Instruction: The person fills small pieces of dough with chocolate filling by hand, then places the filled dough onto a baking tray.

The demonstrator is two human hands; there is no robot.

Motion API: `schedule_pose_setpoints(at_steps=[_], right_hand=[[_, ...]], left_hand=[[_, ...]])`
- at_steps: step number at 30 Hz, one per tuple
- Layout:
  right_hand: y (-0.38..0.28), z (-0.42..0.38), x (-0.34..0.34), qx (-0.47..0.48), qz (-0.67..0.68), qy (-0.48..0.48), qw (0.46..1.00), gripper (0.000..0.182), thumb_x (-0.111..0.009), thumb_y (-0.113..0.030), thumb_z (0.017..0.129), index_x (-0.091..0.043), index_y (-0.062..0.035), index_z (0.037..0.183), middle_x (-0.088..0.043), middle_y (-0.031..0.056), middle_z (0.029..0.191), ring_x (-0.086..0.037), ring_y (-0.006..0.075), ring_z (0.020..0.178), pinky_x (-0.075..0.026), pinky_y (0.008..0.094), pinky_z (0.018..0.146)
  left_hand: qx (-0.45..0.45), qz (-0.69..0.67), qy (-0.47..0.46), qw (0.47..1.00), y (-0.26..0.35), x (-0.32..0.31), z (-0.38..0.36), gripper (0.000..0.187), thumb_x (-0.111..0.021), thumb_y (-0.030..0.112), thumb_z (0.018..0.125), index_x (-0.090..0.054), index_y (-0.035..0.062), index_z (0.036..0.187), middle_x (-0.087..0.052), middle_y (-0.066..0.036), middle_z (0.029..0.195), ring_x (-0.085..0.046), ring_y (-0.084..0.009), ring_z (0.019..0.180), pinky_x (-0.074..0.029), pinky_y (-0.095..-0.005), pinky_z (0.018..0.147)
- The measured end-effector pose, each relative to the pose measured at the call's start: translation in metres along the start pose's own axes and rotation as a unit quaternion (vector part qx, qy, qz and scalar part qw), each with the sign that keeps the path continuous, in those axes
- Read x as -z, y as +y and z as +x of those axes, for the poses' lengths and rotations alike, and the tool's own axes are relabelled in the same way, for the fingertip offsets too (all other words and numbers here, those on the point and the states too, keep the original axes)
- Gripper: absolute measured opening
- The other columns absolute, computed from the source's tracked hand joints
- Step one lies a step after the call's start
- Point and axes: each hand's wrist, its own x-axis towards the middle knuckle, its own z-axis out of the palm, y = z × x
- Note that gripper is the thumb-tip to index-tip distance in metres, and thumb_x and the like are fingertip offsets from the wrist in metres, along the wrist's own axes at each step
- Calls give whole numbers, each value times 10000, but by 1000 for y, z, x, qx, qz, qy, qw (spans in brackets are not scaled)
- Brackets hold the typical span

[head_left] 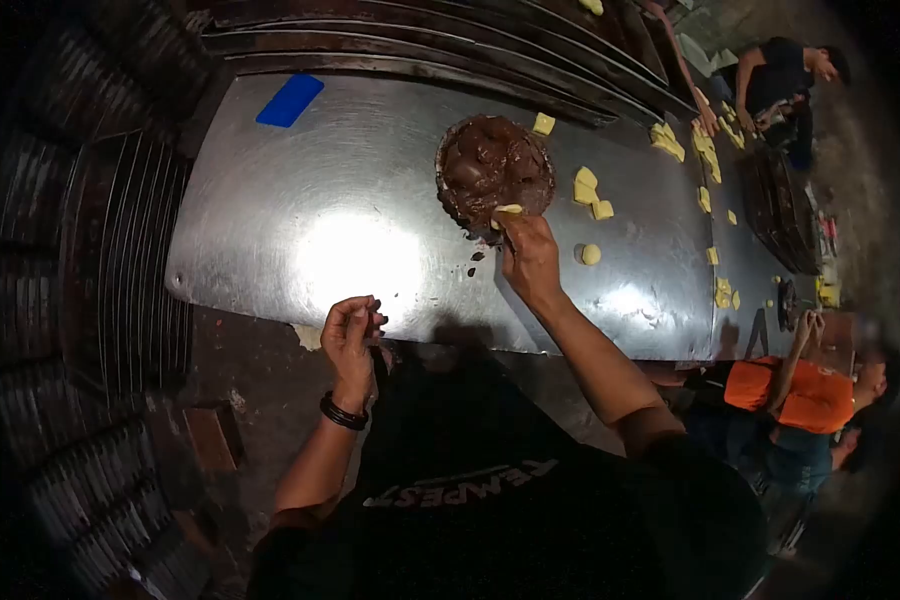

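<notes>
A round bowl [444, 196] heaped with glossy dark brown paste [485, 160] rests on the metal table. At its near rim, my right hand [532, 258] is closed on a small piece of yellow dough [509, 209], partly hidden by the fingers. My left hand [350, 335] hovers by the table's near edge, loosely curled with fingers apart and dark-smeared tips; nothing shows in it. A yellow dough ball [591, 254] lies right of my right hand. Beyond it sit cut dough pieces [586, 184], and another dough piece [543, 124] is behind the bowl.
A blue scraper [290, 100] lies at the table's [260, 200] far left. Stacked dark trays [420, 45] line the back, and racked trays [130, 260] stand left. More dough pieces [705, 155] are at right, where other people [810, 395] work. Brown crumbs [473, 264] dot the metal.
</notes>
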Motion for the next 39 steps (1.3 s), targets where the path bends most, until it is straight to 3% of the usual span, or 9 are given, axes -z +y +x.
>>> schedule_pose_setpoints(at_steps=[7, 9, 13, 18, 22, 25, 28, 35, 39], right_hand=[[0, -12, 9, -148, 168, -155, 962, 342, -562, 87, 749, -598, -44, 1063, -658, 112, 958, -622, 263, 860, -501, 341, 766], [-1, -17, 11, -345, 424, -248, 800, 283, -543, 71, 802, -601, -42, 1054, -659, 97, 966, -628, 219, 862, -506, 320, 760], [-3, -26, 34, -496, 718, -113, 475, 342, -516, 20, 840, -535, -52, 1174, -596, 105, 1068, -598, 183, 899, -492, 259, 726], [24, -44, 61, -402, 867, -125, 267, 483, -521, -146, 822, -452, -108, 1298, -556, 179, 1136, -567, 290, 979, -446, 326, 730], [54, -64, 101, -390, 857, -150, 302, 527, -520, -87, 806, -408, -107, 1321, -536, 187, 1193, -575, 286, 904, -445, 304, 673], [106, -104, 122, -351, 897, -139, 231, 493, -464, -9, 853, -397, -115, 1329, -551, 182, 1150, -606, 291, 921, -460, 279, 637], [135, -131, 159, -423, 826, -166, 333, 458, -465, 16, 870, -419, -89, 1314, -588, 132, 1052, -597, 193, 785, -453, 226, 611], [160, -179, 181, -530, 763, -155, 336, 257, -485, 9, 879, -533, 2, 1131, -588, 90, 1042, -579, 134, 821, -480, 231, 693], [160, -181, 199, -652, 653, -136, 361, 379, -488, 23, 852, -437, 95, 1221, -594, 162, 1043, -628, 210, 883, -536, 281, 837]], left_hand=[[24, -20, -54, 998, 5, -9, 19, 149, -572, 166, 925, -586, 30, 986, -646, -80, 917, -610, -114, 730, -470, -213, 606], [32, -23, -62, 997, 3, -13, 23, 160, -567, 173, 927, -586, 28, 992, -646, -84, 914, -612, -121, 728, -475, -218, 607], [28, 1, -66, 997, 9, -35, 29, 296, -473, 271, 958, -555, 8, 1066, -643, -130, 919, -631, -201, 783, -514, -307, 669], [141, 1, -173, 975, 0, -103, 21, 527, -351, 426, 982, -482, -30, 1212, -615, -144, 995, -601, -249, 937, -488, -414, 836], [127, 44, -268, 954, -31, -195, -19, 496, -389, 372, 988, -519, -48, 1216, -606, -93, 986, -579, -162, 865, -482, -331, 826], [57, 103, -219, 969, -60, -253, -53, 325, -504, 218, 958, -587, -43, 1132, -635, -70, 953, -575, -107, 835, -466, -259, 775], [72, 92, -125, 985, -87, -290, -95, 157, -571, 59, 905, -621, -31, 1023, -648, -64, 877, -574, -93, 745, -466, -228, 685], [272, -224, -78, 933, -129, -279, -121, 41, -584, 12, 865, -614, 17, 892, -642, -93, 901, -566, -100, 673, -469, -213, 601], [278, -142, -61, 948, -144, -272, -135, 143, -558, 32, 885, -630, 3, 1005, -647, -101, 1017, -598, -98, 732, -486, -205, 638]])
